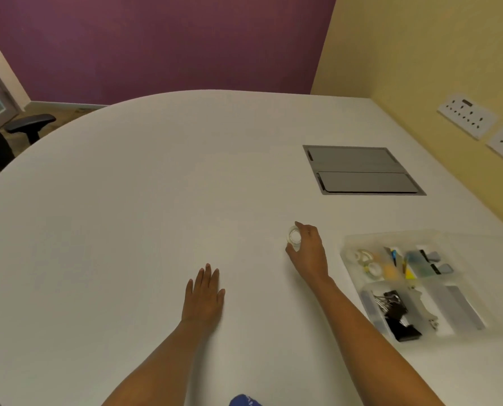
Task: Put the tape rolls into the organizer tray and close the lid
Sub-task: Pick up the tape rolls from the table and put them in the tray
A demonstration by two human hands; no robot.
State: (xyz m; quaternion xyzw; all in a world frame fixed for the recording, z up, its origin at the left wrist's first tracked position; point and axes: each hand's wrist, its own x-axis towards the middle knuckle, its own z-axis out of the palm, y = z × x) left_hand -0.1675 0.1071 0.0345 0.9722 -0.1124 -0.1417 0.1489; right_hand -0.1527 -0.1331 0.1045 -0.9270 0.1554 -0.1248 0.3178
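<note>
My right hand [308,253] grips a small clear tape roll [294,237] between thumb and fingers, just above the white table, left of the organizer tray. The clear plastic organizer tray [350,276] lies at the right with its lid open. Its far left compartment holds other tape rolls [364,259]. My left hand [204,294] rests flat on the table with fingers spread, holding nothing.
The tray also holds black binder clips [396,315], coloured notes and small stationery. A grey cable hatch [361,169] is set into the table beyond. Wall sockets [467,115] sit on the yellow wall at right. An office chair arm [29,124] shows at far left.
</note>
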